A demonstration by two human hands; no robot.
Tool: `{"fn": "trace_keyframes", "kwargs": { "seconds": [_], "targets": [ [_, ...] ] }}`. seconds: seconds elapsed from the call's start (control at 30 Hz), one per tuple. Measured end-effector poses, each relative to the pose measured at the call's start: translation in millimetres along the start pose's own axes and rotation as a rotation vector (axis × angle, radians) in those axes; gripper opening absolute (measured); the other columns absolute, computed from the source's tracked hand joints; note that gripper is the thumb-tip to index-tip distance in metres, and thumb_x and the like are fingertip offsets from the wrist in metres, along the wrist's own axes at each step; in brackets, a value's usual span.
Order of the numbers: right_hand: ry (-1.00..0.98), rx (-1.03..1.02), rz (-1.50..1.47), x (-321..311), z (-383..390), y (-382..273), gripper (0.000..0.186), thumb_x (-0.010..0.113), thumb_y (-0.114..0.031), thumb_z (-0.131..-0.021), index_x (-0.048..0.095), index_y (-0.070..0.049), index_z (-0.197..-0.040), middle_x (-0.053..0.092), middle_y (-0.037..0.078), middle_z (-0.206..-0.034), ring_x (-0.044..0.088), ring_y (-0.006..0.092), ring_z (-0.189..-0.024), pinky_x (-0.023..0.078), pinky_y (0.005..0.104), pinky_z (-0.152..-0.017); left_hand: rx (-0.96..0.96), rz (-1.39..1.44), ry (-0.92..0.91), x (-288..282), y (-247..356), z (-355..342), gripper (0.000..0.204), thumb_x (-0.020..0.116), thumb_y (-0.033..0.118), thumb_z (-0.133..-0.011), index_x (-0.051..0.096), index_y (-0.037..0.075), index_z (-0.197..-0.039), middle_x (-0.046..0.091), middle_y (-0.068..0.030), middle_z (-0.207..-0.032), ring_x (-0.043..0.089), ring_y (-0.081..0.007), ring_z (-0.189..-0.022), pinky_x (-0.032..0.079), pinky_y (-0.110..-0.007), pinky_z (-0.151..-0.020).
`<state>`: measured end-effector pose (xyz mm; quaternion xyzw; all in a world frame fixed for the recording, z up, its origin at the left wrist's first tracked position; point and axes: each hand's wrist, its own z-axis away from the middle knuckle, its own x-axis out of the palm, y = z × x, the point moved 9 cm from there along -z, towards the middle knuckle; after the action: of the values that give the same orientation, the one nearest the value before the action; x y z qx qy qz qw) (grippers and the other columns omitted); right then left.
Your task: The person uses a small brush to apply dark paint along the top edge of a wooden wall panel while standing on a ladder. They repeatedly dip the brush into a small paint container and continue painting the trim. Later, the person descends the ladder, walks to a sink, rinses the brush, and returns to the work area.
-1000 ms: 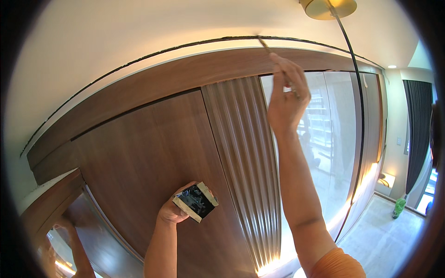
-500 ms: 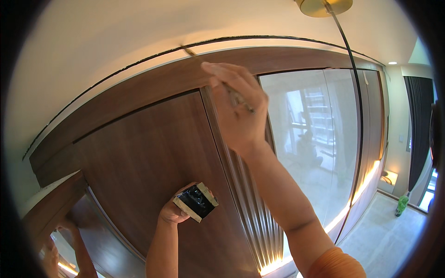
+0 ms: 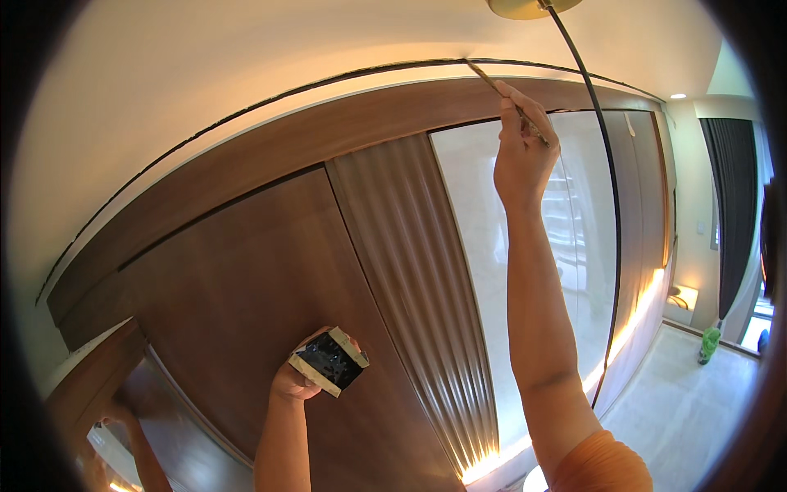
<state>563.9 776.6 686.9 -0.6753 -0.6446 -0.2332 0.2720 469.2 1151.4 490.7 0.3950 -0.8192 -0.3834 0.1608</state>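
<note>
My left hand (image 3: 295, 379) grips a small pale cardboard container (image 3: 332, 385) holding glossy black paint (image 3: 332, 357) low in the view, in front of the brown wood panel (image 3: 229, 295). My right hand (image 3: 526, 148) is raised high, closed on a thin paintbrush (image 3: 484, 75). The brush tip meets a thin black line (image 3: 262, 102) that runs along the cream ceiling (image 3: 205, 66), just above the wooden top trim (image 3: 270, 143).
A hanging black cord (image 3: 602, 123) drops from a brass ceiling mount (image 3: 520, 6). Right of a fluted panel (image 3: 402, 271) is a glossy pale panel (image 3: 459, 189). A dark curtain (image 3: 734, 213) and green object (image 3: 709, 344) stand far right. A mirrored surface (image 3: 188, 426) sits lower left.
My right hand with the brush swept left, then returned rightward to slightly right of where it began. My left hand and container have shifted a little left and down in view.
</note>
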Motion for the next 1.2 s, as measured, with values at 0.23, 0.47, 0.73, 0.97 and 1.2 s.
{"fn": "trace_keyframes", "kwargs": {
  "seconds": [0.23,0.47,0.73,0.97,1.2],
  "targets": [
    [0.066,-0.105,0.109,-1.5,2.1,-12.8,0.022,0.063,-0.005,-0.099,0.077,-0.007,-0.115,0.072,0.007,-0.106,0.066,0.0136,-0.087,0.052,0.0289,-0.072,-0.023,0.013,0.047,-8.5,-3.1,6.1,0.080,0.087,0.022,-0.079,0.049,-0.002,-0.145,0.057,-0.0159,-0.138,0.052,-0.0343,-0.133,0.055,-0.051,-0.100],
    [-0.168,-0.203,-0.009,54.4,54.2,-70.4,0.025,0.064,-0.001,-0.098,0.077,-0.008,-0.118,0.073,0.008,-0.111,0.066,0.0118,-0.086,0.052,0.0258,-0.074,-0.074,0.073,0.034,-14.6,-6.5,10.2,0.086,0.089,0.017,-0.075,0.048,0.006,-0.150,0.058,-0.0128,-0.142,0.049,-0.0340,-0.137,0.044,-0.051,-0.113],
    [-0.283,-0.066,-0.280,63.5,52.3,-76.2,0.023,0.064,-0.006,-0.099,0.077,-0.009,-0.117,0.073,0.005,-0.109,0.060,0.0069,-0.080,0.045,0.0227,-0.067,0.011,-0.021,0.070,-12.3,-3.4,7.0,0.073,0.082,0.036,-0.086,0.053,-0.006,-0.138,0.058,-0.0176,-0.134,0.053,-0.0340,-0.128,0.063,-0.051,-0.091],
    [-0.074,0.164,-0.181,-0.9,-7.3,9.4,0.020,0.064,-0.007,-0.097,0.076,-0.003,-0.112,0.067,0.003,-0.093,0.054,0.0095,-0.082,0.045,0.0260,-0.073,-0.033,0.034,0.041,-11.1,-5.0,4.9,0.080,0.089,0.027,-0.079,0.050,-0.006,-0.141,0.057,-0.0166,-0.138,0.053,-0.0342,-0.131,0.063,-0.051,-0.092],
    [0.109,0.199,0.000,-46.0,-45.7,56.6,0.018,0.068,-0.011,-0.097,0.078,-0.003,-0.110,0.057,-0.001,-0.077,0.045,0.0084,-0.073,0.040,0.0276,-0.064,-0.040,0.045,0.007,-8.6,-4.3,3.1,0.085,0.092,0.022,-0.075,0.048,-0.005,-0.143,0.057,-0.0155,-0.140,0.052,-0.0343,-0.134,0.061,-0.052,-0.095]
  ]
}}
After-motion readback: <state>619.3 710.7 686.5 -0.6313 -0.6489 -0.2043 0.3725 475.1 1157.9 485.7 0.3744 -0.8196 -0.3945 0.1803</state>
